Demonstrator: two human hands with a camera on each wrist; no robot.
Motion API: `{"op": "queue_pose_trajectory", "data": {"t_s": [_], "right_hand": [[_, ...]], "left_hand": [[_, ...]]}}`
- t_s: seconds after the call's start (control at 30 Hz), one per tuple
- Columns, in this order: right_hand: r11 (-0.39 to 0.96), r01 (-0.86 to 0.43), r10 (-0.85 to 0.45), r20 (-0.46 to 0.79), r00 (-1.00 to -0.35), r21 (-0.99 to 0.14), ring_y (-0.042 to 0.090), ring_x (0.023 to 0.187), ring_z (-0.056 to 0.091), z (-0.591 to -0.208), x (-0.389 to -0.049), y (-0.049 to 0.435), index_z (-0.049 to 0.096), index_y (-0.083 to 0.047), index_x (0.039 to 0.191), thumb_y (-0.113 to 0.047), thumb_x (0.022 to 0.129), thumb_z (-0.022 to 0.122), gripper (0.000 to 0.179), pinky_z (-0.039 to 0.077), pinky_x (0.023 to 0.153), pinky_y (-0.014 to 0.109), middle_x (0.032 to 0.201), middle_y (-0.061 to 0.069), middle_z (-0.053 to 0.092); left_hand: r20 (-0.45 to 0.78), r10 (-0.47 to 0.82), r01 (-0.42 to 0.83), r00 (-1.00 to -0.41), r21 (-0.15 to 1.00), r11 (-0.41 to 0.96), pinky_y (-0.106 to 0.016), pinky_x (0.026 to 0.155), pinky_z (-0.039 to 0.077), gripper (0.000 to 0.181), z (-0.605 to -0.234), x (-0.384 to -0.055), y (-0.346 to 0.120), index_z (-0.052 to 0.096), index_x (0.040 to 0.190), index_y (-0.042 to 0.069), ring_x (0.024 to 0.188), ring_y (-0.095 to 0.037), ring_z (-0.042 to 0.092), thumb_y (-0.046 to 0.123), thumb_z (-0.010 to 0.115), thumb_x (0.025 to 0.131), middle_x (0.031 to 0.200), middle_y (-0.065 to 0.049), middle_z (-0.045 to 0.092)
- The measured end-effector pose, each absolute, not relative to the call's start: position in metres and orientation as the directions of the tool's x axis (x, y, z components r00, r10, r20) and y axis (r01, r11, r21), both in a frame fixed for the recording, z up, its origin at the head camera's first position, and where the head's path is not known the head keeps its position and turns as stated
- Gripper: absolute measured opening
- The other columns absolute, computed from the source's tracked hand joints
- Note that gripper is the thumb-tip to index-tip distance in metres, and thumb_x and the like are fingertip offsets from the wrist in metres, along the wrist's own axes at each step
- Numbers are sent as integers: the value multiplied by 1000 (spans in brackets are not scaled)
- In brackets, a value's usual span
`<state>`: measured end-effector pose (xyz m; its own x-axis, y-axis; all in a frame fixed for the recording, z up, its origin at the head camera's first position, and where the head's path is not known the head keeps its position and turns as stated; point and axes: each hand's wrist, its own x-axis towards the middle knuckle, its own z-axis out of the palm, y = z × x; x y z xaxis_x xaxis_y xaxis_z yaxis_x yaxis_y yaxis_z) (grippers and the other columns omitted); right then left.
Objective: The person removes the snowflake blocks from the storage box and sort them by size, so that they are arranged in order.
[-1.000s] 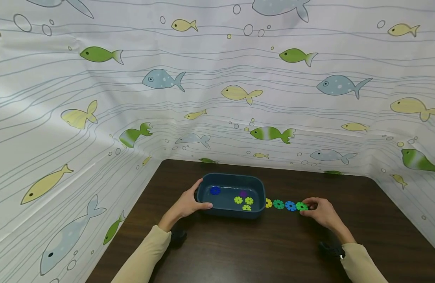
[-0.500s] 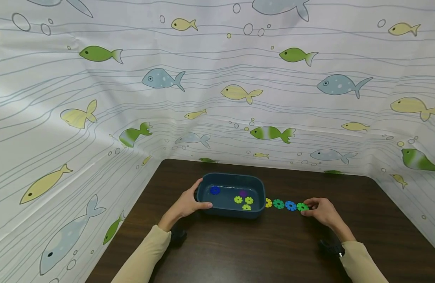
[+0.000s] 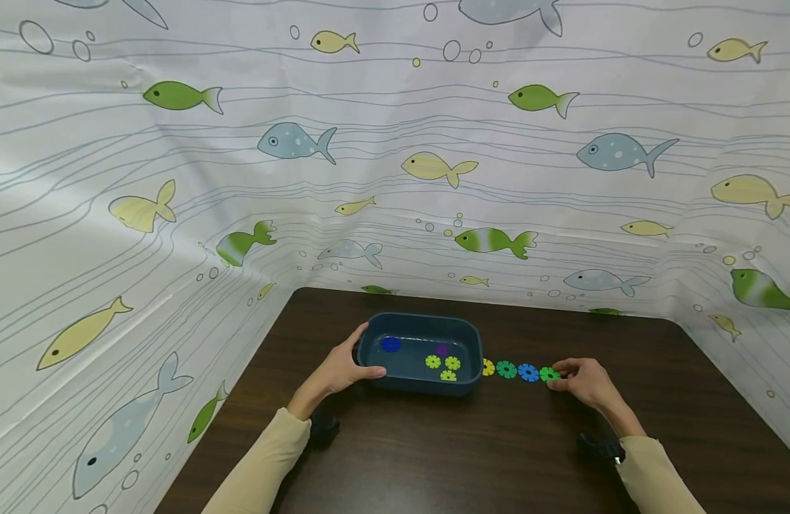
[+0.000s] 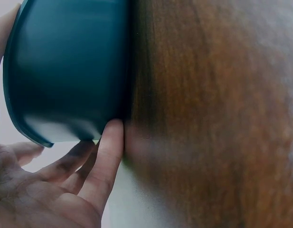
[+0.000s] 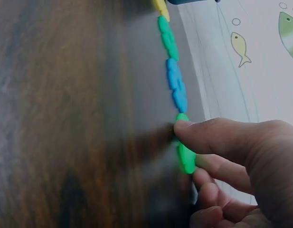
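A dark blue plastic bin (image 3: pixel 404 387) sits on the table, its left end held by my left hand (image 3: pixel 340 368). The thumb lies along the front wall; in the left wrist view the other fingers (image 4: pixel 106 164) reach round the end wall (image 4: pixel 75 80). At the right, my right hand (image 3: pixel 588 385) pinches a bright green notched snowflake disc (image 3: pixel 549 375) between thumb and fingers. That disc ends a row with a blue disc (image 3: pixel 528 373), a darker green disc (image 3: pixel 506 370) and a yellow disc (image 3: pixel 488 368), which the bin's right side partly hides.
Inside the bin lie a dark blue disc (image 3: pixel 391 345), a purple disc (image 3: pixel 442 350) and several yellow-green discs (image 3: pixel 433 362). A fish-patterned sheet (image 3: pixel 382 107) rises behind and beside the brown table (image 3: pixel 446 450).
My right hand and the bright green disc have shifted very slightly to the right over the last second. The bin and my left hand stay in place.
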<state>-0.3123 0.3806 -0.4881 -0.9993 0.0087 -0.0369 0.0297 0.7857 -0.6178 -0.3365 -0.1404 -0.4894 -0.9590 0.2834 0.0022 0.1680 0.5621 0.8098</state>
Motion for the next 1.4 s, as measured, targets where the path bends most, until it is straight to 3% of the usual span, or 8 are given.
{"op": "queue_pose_trajectory", "data": {"t_s": [0.23,0.57,0.77,1.0,1.4], "right_hand": [[786,2,5,4,-1000,-618,41,110,67,-478,-306,369,61,14,141,-22,95,83,63,60,90,56,133,37,68],[783,-110,-34,134,-990,-612,38,109,69,-452,-302,321,67,7,139,-28,98,83,56,63,86,51,129,30,74],[766,-182,-94,173,-980,-617,37,111,70,-439,-308,284,70,3,137,-25,97,83,50,63,90,52,128,26,76],[721,-262,-186,185,-965,-642,31,108,68,-436,-313,239,72,3,135,-21,96,84,46,60,90,46,127,22,75],[672,-351,-323,168,-931,-652,40,115,67,-440,-331,179,72,2,135,-20,98,83,44,62,94,50,131,25,72]], "left_hand": [[10,289,176,-957,813,555,-72,119,47,122,-489,-336,-142,23,175,15,148,-54,53,57,89,82,171,-31,41],[11,294,176,-956,823,540,-70,118,48,123,-488,-335,-141,22,175,14,145,-53,56,56,90,82,170,-31,43],[13,292,176,-956,824,538,-71,120,46,122,-488,-336,-142,23,175,14,146,-50,56,56,89,82,170,-30,44],[9,299,175,-954,829,532,-72,122,43,121,-489,-337,-142,22,175,16,150,-51,52,57,89,82,173,-28,40],[22,310,189,-950,834,519,-71,123,43,122,-488,-336,-142,22,176,16,150,-49,53,59,89,83,172,-27,43]]}}
